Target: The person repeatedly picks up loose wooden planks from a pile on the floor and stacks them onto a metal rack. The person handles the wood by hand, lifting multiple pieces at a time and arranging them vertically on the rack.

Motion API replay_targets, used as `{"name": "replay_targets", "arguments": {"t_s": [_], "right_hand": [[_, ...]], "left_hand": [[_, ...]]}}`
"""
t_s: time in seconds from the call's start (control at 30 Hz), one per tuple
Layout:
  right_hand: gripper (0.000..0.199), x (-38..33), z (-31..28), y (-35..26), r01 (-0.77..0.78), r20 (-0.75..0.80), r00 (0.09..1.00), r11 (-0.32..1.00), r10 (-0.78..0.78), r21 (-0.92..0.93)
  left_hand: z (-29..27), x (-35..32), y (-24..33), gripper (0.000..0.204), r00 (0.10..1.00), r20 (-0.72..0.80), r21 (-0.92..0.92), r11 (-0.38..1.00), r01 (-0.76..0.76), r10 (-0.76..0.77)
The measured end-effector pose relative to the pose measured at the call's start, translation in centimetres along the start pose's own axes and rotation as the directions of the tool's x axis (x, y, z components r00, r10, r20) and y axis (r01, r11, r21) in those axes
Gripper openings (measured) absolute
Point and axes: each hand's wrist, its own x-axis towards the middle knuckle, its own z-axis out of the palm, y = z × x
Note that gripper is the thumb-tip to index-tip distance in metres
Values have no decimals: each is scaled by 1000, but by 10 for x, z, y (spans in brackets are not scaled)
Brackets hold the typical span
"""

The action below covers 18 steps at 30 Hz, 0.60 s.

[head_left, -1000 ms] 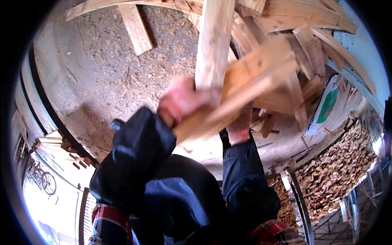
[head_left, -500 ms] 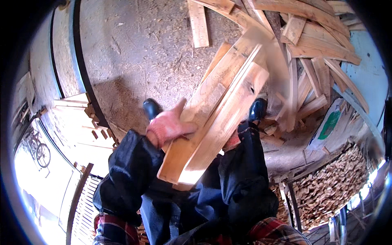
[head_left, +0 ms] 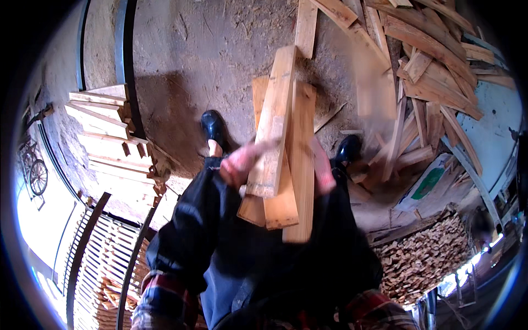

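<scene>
Several pale wooden boards [head_left: 273, 129] are held in a loose bundle in front of my body, their near ends uneven. In a pink glove, my left hand [head_left: 242, 164] grips the bundle's left side, its fingers reaching over the top board. My right hand [head_left: 323, 169], also gloved in pink, presses against the outer edge of the rightmost board [head_left: 301, 176]; its fingers are partly hidden behind the wood. The top board tilts across the others, with its far end leaning slightly right.
Loose boards lie in a heap [head_left: 434, 71] on the right, beside a light blue panel [head_left: 498, 115]. Stacked planks [head_left: 113, 135] stand at my left. Cut wood is piled [head_left: 426, 258] at the lower right. My black shoes [head_left: 213, 125] rest on the dusty floor [head_left: 181, 49].
The bundle has swung from a rightward slant to nearly straight ahead, and its boards have shifted against one another. My right hand, mostly hidden before, now shows at the bundle's right side.
</scene>
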Motion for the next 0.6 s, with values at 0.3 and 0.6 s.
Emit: {"name": "replay_targets", "arguments": {"t_s": [0.3,0.6], "right_hand": [[63,-24,-14,27,96,-147,981,976,-126,-197],[69,16,24,18,162,-114,968,904,-223,-396]], "left_hand": [[29,-21,-33,87,972,-80,-52,972,-227,223],[17,-37,-2,98,824,-173,149,842,-519,539]]}}
